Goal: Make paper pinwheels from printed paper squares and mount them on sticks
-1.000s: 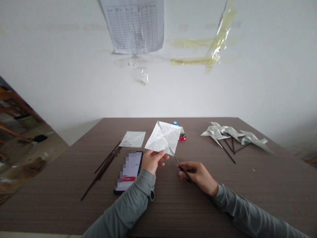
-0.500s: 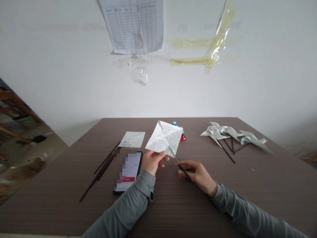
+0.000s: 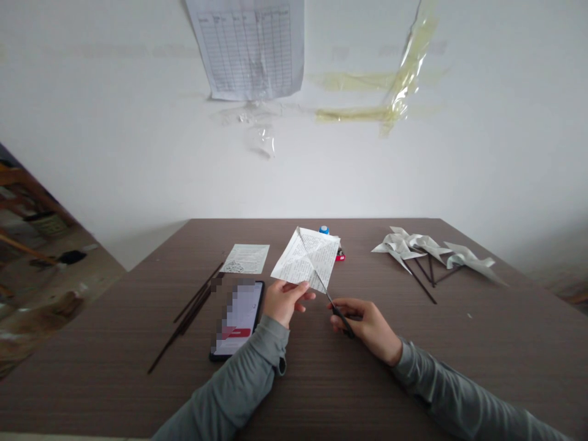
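Observation:
My left hand (image 3: pixel 285 301) pinches the lower edge of a square sheet of printed paper (image 3: pixel 301 260), thumb on top. Diagonal creases cross the sheet, and its far corner shows a slit. In my right hand (image 3: pixel 362 321) is a pair of dark-handled scissors (image 3: pixel 340 317). Their blades reach the paper's near corner, on the diagonal line; whether they are fully closed is hard to make out. The paper is held above the table, partly covering a small red box (image 3: pixel 340 257) and a blue-capped item (image 3: pixel 324 230) behind it.
On the brown table (image 3: pixel 459 367), several paper pinwheels (image 3: pixel 427 245) on dark sticks lie at the right. Left of my hands are a phone (image 3: pixel 241 312), several dark sticks (image 3: pixel 193 309) and another printed paper square (image 3: pixel 245 258). A white wall (image 3: pixel 184 165) rises behind the table.
The paper's far corner has dipped slightly toward the table and shifted a little right. Both hands stay almost where they were.

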A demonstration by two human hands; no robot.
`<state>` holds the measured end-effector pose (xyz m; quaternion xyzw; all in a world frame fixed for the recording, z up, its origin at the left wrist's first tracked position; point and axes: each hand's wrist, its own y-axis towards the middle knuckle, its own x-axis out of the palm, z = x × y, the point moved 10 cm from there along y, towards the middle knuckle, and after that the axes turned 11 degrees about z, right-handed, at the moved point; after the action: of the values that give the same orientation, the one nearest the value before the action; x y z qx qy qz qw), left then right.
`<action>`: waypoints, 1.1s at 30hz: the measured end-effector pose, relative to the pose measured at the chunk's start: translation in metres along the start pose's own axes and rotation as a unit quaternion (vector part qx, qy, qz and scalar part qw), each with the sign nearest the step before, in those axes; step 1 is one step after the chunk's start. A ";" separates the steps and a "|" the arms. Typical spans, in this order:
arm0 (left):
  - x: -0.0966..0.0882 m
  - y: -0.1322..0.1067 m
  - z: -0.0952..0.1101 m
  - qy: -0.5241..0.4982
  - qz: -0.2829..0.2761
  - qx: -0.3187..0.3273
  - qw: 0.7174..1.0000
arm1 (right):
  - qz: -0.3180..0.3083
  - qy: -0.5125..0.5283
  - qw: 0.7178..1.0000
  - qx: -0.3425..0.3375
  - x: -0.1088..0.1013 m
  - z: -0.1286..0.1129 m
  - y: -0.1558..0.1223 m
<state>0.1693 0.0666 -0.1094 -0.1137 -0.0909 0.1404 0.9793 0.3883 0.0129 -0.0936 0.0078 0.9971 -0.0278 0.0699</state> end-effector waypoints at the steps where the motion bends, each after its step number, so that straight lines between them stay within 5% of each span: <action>1: 0.000 0.000 0.000 0.000 0.000 -0.001 1.000 | -0.001 -0.003 1.000 -0.002 0.000 -0.001 0.000; 13: 0.004 -0.008 0.001 0.020 -0.009 -0.027 0.999 | 0.008 -0.030 0.999 -0.019 -0.001 -0.024 -0.006; 33: 0.008 -0.009 0.000 0.006 -0.024 -0.031 0.999 | 0.016 -0.014 0.999 -0.025 -0.001 -0.024 -0.006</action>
<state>0.1790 0.0608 -0.1056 -0.1428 -0.0920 0.1128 0.9790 0.3861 0.0079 -0.0695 0.0212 0.9962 -0.0014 0.0845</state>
